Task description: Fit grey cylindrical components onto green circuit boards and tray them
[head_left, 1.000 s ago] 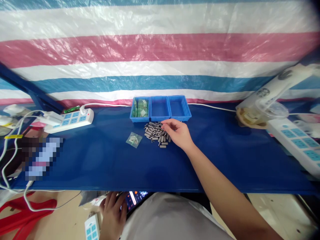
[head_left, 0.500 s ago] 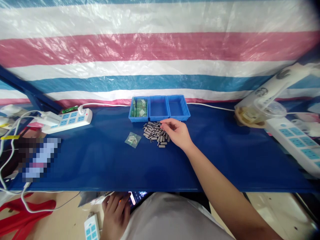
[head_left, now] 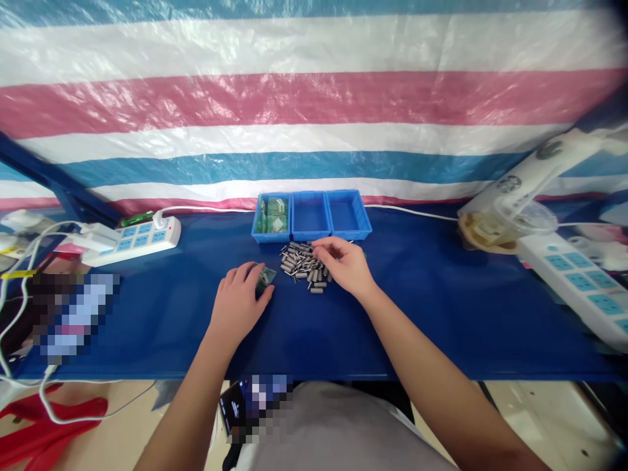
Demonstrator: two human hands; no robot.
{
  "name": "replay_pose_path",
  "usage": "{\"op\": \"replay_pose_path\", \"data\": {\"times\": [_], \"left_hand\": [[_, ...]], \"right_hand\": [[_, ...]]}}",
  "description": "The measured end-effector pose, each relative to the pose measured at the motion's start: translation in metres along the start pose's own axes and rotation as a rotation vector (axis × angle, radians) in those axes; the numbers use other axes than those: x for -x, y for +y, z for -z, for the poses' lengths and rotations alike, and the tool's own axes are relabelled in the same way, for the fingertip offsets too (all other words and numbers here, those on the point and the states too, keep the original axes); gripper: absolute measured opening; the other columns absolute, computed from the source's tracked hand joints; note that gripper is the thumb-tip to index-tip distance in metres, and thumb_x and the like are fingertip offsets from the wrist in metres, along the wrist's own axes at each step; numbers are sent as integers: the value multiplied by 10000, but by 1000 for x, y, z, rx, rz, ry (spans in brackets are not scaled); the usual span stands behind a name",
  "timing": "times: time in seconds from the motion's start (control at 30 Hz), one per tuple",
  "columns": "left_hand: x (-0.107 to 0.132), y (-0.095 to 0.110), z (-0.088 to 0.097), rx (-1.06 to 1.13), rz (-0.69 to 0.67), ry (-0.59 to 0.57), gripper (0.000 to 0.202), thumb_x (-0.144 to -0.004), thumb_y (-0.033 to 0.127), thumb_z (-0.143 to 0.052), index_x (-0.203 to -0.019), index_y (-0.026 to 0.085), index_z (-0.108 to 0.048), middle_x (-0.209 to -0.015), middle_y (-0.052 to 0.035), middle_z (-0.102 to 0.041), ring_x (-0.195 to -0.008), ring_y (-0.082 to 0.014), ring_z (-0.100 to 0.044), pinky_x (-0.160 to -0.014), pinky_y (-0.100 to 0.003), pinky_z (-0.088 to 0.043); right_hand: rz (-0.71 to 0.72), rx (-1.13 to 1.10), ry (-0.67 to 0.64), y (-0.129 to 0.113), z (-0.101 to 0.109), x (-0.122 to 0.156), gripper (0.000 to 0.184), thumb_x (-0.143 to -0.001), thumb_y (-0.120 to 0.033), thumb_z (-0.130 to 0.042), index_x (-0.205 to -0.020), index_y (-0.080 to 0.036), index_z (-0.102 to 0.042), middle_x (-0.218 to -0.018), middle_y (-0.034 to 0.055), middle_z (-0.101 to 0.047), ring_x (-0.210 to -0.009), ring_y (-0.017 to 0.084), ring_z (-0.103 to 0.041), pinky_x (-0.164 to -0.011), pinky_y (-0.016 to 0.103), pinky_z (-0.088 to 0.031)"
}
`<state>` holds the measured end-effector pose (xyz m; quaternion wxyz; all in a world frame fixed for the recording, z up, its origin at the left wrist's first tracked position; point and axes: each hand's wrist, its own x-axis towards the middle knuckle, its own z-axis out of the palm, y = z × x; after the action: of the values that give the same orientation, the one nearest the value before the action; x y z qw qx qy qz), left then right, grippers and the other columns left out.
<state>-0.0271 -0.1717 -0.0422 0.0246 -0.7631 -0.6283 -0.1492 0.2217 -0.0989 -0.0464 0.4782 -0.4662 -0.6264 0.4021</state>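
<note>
My left hand point(head_left: 241, 297) is over a small clear plastic bag point(head_left: 267, 277) of metal pins, its thumb and fingers apart around the bag. Part of the bag is hidden under the fingers. At the right side of a pile of small grey metal cylinders and thin pins point(head_left: 300, 261) is my right hand point(head_left: 344, 263). Its thumb and forefinger are pinched together; what lies between them is too small to make out. Behind the pile stands a row of three blue bins. The left bin point(head_left: 256, 229) holds several similar bags, while the middle bin point(head_left: 310, 216) and right bin point(head_left: 346, 214) show bare floors.
A white power strip point(head_left: 147, 241) lies at the left of the blue table point(head_left: 314, 347), another point(head_left: 581, 281) at the right. Near that one stands a clear plastic cup point(head_left: 524, 219). A phone with a lit screen point(head_left: 233, 407) is below the front edge. Cables run at the left.
My left hand has come up from the phone below the table edge to the small bag. My right hand stays pinched at the pile with little movement.
</note>
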Motion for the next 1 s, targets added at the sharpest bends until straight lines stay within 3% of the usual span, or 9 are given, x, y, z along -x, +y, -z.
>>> {"op": "replay_pose_path", "data": {"times": [0.1, 0.2, 0.27, 0.37, 0.47, 0.6, 0.7, 0.8, 1.0], "left_hand": [[-10, -1, -5, -62, 13, -70, 330, -938, 343, -604, -1198, 175, -719, -1237, -145, -712, -1131, -364, -629, -966, -504, -514], [-6, -3, -3, -18, 44, -61, 278, -947, 237, -544, -1118, 164, -749, -1070, -135, -763, -1013, -330, -683, -903, -456, -531], [-3, 1, 2, 152, 144, 8, 279, -964, 276, -547, -1129, 180, -751, -983, -106, -780, -890, -279, -714, -819, -392, -551], [-6, 17, 12, 590, 307, 136, 253, -924, 398, -667, -1071, 216, -763, -934, -50, -784, -774, -198, -716, -710, -294, -556], [-17, 37, 18, 947, 218, 165, 229, -874, 401, -743, -994, 210, -783, -1006, -58, -771, -890, -190, -719, -771, -270, -568], [-31, 53, 12, 1215, 269, 218, 218, -838, 370, -794, -980, 205, -784, -975, -55, -772, -883, -182, -721, -806, -282, -581], [-32, 55, 5, 1264, 304, 233, 220, -817, 362, -814, -957, 199, -765, -953, -48, -761, -853, -167, -708, -775, -269, -577], [-28, 51, 0, 1182, 337, 200, 220, -808, 361, -816, -909, 186, -731, -903, -34, -730, -782, -139, -670, -728, -244, -550], [-28, 42, -5, 1165, 373, 65, 236, -837, 387, -758, -915, 173, -694, -826, -19, -687, -700, -120, -613, -652, -222, -501]], "right_hand": [[10, 13, 2, 1, 0, 0, 222, -895, -357, -660, -1015, -198, -759, -873, 63, -787, -750, 189, -718, -682, 321, -551], [13, 17, -6, 0, -1, 1, 217, -902, -349, -654, -1016, -198, -760, -859, 58, -784, -726, 180, -703, -675, 317, -545], [24, 9, -35, -1, -3, 2, 211, -906, -343, -656, -1021, -200, -760, -888, 58, -785, -700, 167, -686, -656, 308, -539], [87, -40, -153, -6, -7, 6, 225, -902, -334, -678, -1068, -206, -757, -990, 66, -781, -758, 165, -695, -654, 292, -537], [110, -114, -306, -12, -10, 10, 309, -883, -333, -718, -1165, -206, -729, -1021, 69, -764, -823, 172, -701, -640, 276, -526], [41, -249, -404, -13, -11, 12, 294, -858, -350, -763, -1107, -200, -718, -949, 45, -731, -761, 148, -668, -609, 259, -510], [-10, -331, -401, -8, -10, 11, 231, -853, -366, -774, -990, -191, -715, -848, 24, -706, -700, 136, -642, -599, 256, -506], [-23, -322, -329, -4, -8, 8, 236, -837, -379, -794, -961, -191, -725, -789, 14, -699, -633, 122, -607, -578, 255, -490], [35, -197, -201, -6, -5, 3, 225, -827, -378, -799, -964, -200, -779, -916, 50, -751, -668, 130, -617, -625, 276, -505]]}}
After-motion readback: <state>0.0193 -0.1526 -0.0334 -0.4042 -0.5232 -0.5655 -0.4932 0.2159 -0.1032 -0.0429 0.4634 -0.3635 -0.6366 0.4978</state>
